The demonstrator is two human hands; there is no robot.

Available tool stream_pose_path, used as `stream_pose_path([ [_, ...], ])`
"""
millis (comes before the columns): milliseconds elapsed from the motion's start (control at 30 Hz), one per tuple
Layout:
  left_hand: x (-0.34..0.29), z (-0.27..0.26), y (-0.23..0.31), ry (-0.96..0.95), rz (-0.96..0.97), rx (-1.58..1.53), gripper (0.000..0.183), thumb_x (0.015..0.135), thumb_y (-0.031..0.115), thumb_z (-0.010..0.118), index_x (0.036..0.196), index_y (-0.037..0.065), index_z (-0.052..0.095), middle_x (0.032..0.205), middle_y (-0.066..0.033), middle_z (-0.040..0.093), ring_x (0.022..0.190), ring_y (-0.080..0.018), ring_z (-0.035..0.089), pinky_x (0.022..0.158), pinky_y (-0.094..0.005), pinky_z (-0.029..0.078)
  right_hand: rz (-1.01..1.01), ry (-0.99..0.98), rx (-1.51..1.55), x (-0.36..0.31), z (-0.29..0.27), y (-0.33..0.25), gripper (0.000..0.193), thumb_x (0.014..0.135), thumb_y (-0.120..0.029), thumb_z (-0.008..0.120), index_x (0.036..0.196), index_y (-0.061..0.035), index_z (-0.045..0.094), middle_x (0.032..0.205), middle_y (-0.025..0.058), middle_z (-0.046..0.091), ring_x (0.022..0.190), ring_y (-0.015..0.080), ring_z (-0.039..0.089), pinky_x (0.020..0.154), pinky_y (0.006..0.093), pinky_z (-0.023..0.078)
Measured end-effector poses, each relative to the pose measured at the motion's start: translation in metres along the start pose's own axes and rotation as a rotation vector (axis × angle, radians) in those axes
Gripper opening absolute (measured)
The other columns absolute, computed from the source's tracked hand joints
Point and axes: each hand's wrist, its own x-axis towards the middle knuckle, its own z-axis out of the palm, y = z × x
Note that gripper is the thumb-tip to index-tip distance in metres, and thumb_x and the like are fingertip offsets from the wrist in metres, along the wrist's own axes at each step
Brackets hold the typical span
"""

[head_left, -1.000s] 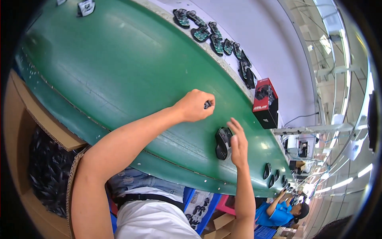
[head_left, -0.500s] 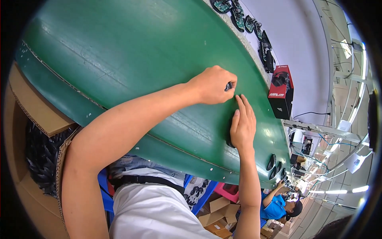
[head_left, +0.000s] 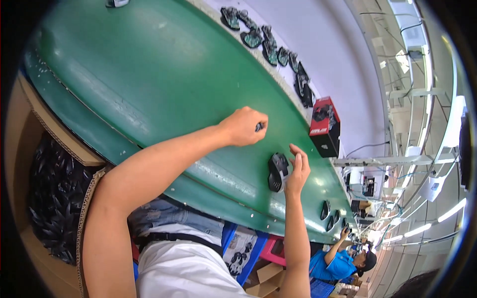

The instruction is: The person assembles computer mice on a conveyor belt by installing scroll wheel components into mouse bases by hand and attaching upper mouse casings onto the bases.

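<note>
My left hand (head_left: 245,126) is closed in a fist above the green work surface (head_left: 198,74). A small dark and silvery piece shows at the curl of its fingers, too covered to name. A black computer mouse (head_left: 277,171) lies on the green surface, to the right of and nearer than that fist. Just right of the mouse is my right hand (head_left: 298,171), its fingers loosely stretched and apart, nothing held in them. Whether its thumb side touches the mouse I cannot tell.
Several dark green-patterned mouse parts (head_left: 270,49) line the far ledge, beside a red and black box (head_left: 325,126). More black mice (head_left: 325,210) sit farther right, near a co-worker in blue (head_left: 330,265). A carton of black parts (head_left: 54,198) stands at left.
My right hand has come away from the mouse, which it mostly covered before, and the mouse now shows. My left hand stays closed. The whole view has shifted, bringing a grey-white item in at upper left.
</note>
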Motion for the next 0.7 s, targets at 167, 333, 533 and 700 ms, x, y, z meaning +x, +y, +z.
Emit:
stream_pose_path([
  [167,0.002,0.000,0.006,0.035,0.023,0.035,0.011,0.080,0.013,0.066,0.081,0.003,0.067,0.080,-0.0169,0.070,0.076,-0.0346,0.069,0.070,-0.0419,0.054,-0.071,-0.045,-0.141,-0.013,-0.009,0.025,0.040,0.106,-0.021,0.037,0.128,0.0040,0.058,0.127,0.0174,0.061,0.123,0.0273,0.055,0.108,0.0370,0.037],
  [333,0.003,-0.002,0.008,0.045,0.069,0.043,0.010,0.081,0.012,0.067,0.082,0.002,0.067,0.082,-0.0176,0.070,0.077,-0.0354,0.069,0.071,-0.0427,0.054,-0.061,-0.096,-0.085,-0.006,-0.002,0.002,0.039,0.105,-0.023,0.039,0.127,0.0040,0.057,0.123,0.0154,0.063,0.118,0.0250,0.057,0.107,0.0349,0.038],
  [533,-0.005,-0.003,0.005,0.034,0.088,0.100,0.009,0.082,0.011,0.066,0.083,0.002,0.066,0.082,-0.0173,0.069,0.077,-0.0359,0.068,0.071,-0.0433,0.054,-0.126,-0.217,-0.195,-0.021,-0.018,0.014,0.035,0.091,-0.020,0.064,0.121,-0.0011,0.063,0.119,0.0175,0.065,0.111,0.0311,0.062,0.100,0.0387,0.046],
  [700,-0.005,-0.003,0.018,-0.024,0.022,0.047,0.008,0.080,0.011,0.065,0.082,0.003,0.065,0.081,-0.0175,0.068,0.078,-0.0367,0.066,0.072,-0.0449,0.054,-0.231,-0.103,-0.303,-0.040,-0.011,0.011,0.036,0.093,-0.021,0.062,0.124,-0.0027,0.064,0.125,0.0195,0.063,0.118,0.0360,0.059,0.103,0.0419,0.044],
])
